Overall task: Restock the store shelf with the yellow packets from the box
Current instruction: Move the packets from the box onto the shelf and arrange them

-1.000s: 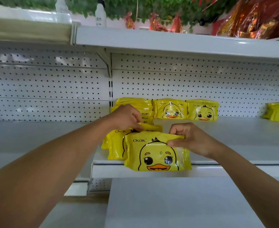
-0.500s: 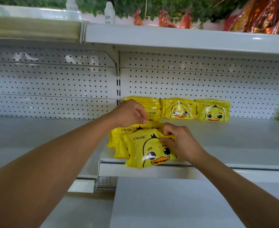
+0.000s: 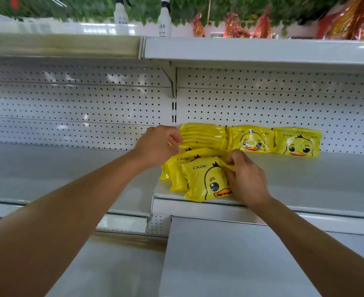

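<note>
A yellow duck-face packet point(image 3: 204, 182) stands at the front lip of the white shelf point(image 3: 316, 185), and my right hand point(image 3: 246, 179) grips its top right edge. Behind it stand two more yellow packets point(image 3: 177, 168); my left hand point(image 3: 158, 145) pinches the top of the rear ones. A row of several packets point(image 3: 204, 135) runs back to the pegboard. Two single packets face out beside it, one point(image 3: 250, 140) next to the row and one point(image 3: 297, 142) further right. The box is out of view.
White perforated back panels point(image 3: 283, 103) line the shelf. The upper shelf point(image 3: 241, 49) carries two white spray bottles point(image 3: 165, 20), red-gold wrapped goods point(image 3: 352, 20) and green foliage. A lower white shelf point(image 3: 230, 258) juts out beneath my arms.
My right hand pushed the front packet back and left against the others, turning it partly sideways. My left hand stayed on the rear packets. The view shifted, dropping the far-right packet out of frame.
</note>
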